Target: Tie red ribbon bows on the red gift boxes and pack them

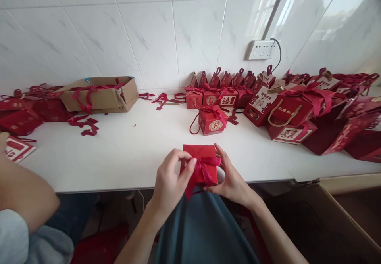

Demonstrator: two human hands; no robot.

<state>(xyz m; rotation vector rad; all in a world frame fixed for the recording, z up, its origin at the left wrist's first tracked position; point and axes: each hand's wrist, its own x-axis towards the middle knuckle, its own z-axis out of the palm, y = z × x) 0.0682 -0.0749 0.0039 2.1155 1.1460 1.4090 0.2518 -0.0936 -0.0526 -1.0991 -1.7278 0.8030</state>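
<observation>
A small red gift box (195, 151) with a crimson ribbon bow (205, 165) on it is held at the table's front edge. My left hand (172, 175) pinches the bow's left side between thumb and fingers. Around the box's right side curves my right hand (233, 178), its fingers at the back corner and its thumb near the front. Ribbon tails hang below the front of the box. Just behind it stands another red box (212, 123) with a bow and a cord loop.
Many red boxes (291, 107) crowd the right. Back left, a cardboard box (98, 97) holds ribbons, beside loose ribbon pieces (89, 126). Another person's arm (26, 184) reaches in at left. A large open carton (327, 212) sits below the table (119, 153), lower right.
</observation>
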